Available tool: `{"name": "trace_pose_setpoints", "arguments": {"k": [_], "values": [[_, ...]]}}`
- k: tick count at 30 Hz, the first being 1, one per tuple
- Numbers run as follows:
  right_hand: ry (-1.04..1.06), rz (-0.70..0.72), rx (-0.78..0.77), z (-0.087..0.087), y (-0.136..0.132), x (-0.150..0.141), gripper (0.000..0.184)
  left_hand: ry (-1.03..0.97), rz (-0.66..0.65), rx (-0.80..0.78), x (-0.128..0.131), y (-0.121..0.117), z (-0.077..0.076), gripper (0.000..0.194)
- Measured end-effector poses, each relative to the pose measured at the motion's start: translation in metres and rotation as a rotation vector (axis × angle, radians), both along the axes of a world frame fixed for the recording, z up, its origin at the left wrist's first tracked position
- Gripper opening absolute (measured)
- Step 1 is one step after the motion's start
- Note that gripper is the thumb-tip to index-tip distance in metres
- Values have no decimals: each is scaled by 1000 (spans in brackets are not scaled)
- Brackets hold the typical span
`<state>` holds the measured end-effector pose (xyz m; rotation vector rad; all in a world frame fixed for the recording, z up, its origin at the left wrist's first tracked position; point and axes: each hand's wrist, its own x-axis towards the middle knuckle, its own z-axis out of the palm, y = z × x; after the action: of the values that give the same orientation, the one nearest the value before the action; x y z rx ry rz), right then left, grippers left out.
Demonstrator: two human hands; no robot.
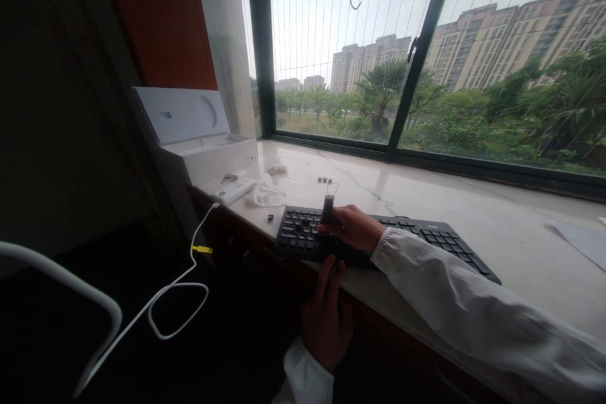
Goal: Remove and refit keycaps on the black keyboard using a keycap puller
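A black keyboard (pixel 445 233) lies on the pale marble sill, and gaps show among the keys at its left end. My right hand (pixel 357 227) is above that part, closed round a dark keycap puller (pixel 327 205) whose thin wire loop points up. My left hand (pixel 326 322) reaches up from below with fingers stretched out, the tips at the keyboard's front edge; whether they press on it I cannot tell. A few loose keycaps (pixel 324 180) sit in a row behind the keyboard. Another keycap (pixel 270 218) lies off its left side.
An open white box (pixel 218 154) stands at the left by the window. Near it are a white power bank (pixel 234 190) with a white cable (pixel 193 252) hanging down, and crumpled clear plastic (pixel 267 192). A sheet of paper (pixel 582 240) is at the right.
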<state>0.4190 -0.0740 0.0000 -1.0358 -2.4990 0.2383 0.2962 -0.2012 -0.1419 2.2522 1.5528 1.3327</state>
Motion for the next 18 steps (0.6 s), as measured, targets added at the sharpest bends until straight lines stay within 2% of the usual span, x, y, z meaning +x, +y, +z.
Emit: {"name": "trace_pose_setpoints", "arguments": {"k": [14,18], "values": [[43,-68,-29,2,-10,-7,17,-7,16,47,1,3,-6,66],[29,-78,-57,4,-8,-6,22,-5,22,55,1,5,-8,66]]}}
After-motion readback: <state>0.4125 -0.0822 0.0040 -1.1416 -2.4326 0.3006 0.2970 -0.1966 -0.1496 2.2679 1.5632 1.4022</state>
